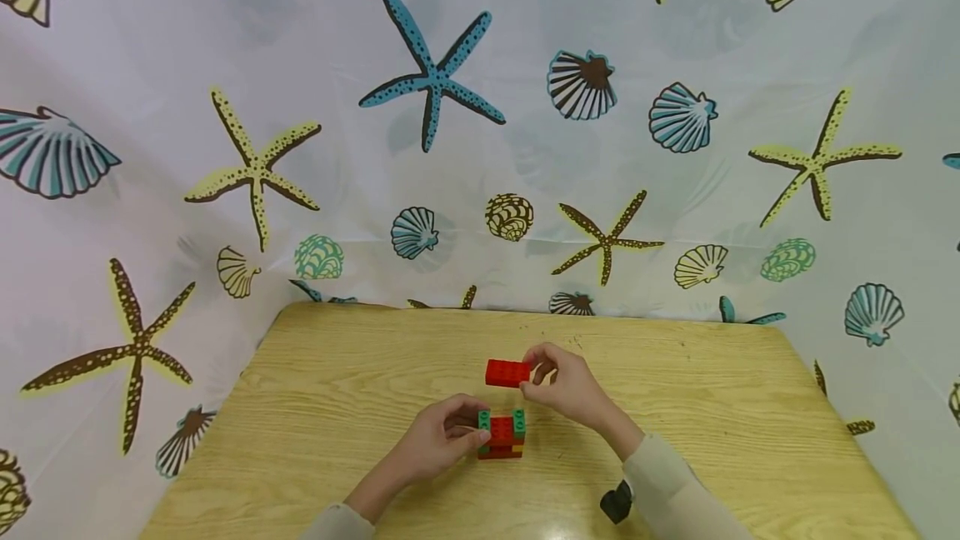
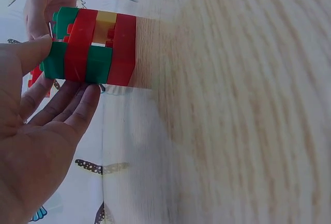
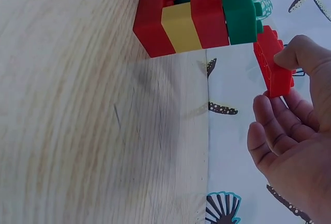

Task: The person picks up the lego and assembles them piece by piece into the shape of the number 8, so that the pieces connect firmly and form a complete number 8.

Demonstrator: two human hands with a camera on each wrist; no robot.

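Observation:
A small tower of toy bricks (image 1: pixel 501 432) stands on the table, built of red, green and yellow pieces. Red layers alternate with a green-and-yellow layer, and two green bricks (image 3: pixel 241 19) top its sides. My left hand (image 1: pixel 442 438) grips the tower from the left, thumb on the near side and fingers behind. Pinched at its right end by my right hand (image 1: pixel 564 382) is a loose red brick (image 1: pixel 506 372), studs up. It hangs in the air just beyond and above the tower, apart from it.
The wooden table (image 1: pixel 337 357) reaches back to a white curtain (image 1: pixel 480 165) printed with starfish and shells, which also closes off both sides. A black object (image 1: pixel 617 502) shows beside the right sleeve near the table's front.

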